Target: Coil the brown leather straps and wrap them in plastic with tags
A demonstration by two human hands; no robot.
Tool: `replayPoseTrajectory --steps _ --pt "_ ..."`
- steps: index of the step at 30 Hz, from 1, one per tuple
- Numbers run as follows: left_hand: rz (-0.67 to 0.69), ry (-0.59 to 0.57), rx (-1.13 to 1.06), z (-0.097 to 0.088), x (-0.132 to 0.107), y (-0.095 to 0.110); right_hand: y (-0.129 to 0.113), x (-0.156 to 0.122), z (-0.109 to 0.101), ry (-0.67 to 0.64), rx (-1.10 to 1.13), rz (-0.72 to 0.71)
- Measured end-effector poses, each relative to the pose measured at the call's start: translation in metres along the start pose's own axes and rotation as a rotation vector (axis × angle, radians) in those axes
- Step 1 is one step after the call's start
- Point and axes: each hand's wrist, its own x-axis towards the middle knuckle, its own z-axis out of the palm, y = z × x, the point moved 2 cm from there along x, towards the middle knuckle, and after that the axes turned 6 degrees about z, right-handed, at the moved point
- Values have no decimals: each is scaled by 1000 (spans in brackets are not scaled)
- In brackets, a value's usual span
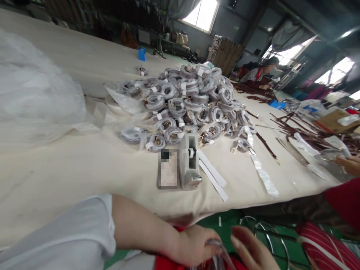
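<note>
At the bottom of the view, below the table's front edge, my left hand (194, 243) is closed on a thin strap (218, 244) that looks wrapped in greyish clear film. Part of the strap is cut off by the frame edge. Just to the right is my right hand (253, 249), its fingers stretched out and apart from the strap, slightly blurred. In front of both hands on the table stands a tape dispenser (190, 165), with white paper strips (213, 172) beside it. A large pile of coiled straps in plastic film (191, 97) lies behind the dispenser.
A flat, blurred-out rectangular object (168, 170) lies left of the dispenser. Clear plastic sheeting (36, 90) heaps up on the left. Brown straps (298, 129) and a cardboard box (337, 122) are at right. A neighbour's hand (350, 164) and a farther person (257, 75) are there too.
</note>
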Motion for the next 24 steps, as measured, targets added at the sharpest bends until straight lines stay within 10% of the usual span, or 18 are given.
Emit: replayPoseTrajectory --steps 4,12,24 --pt "24 -16 18 2 5 -4 -36 48 -23 411 -151 -176" --pt "-55 -46 -146 9 12 -23 -59 95 23 581 -797 -344" --pt "99 -79 -117 -3 6 -3 2 12 -34 585 -23 -2"
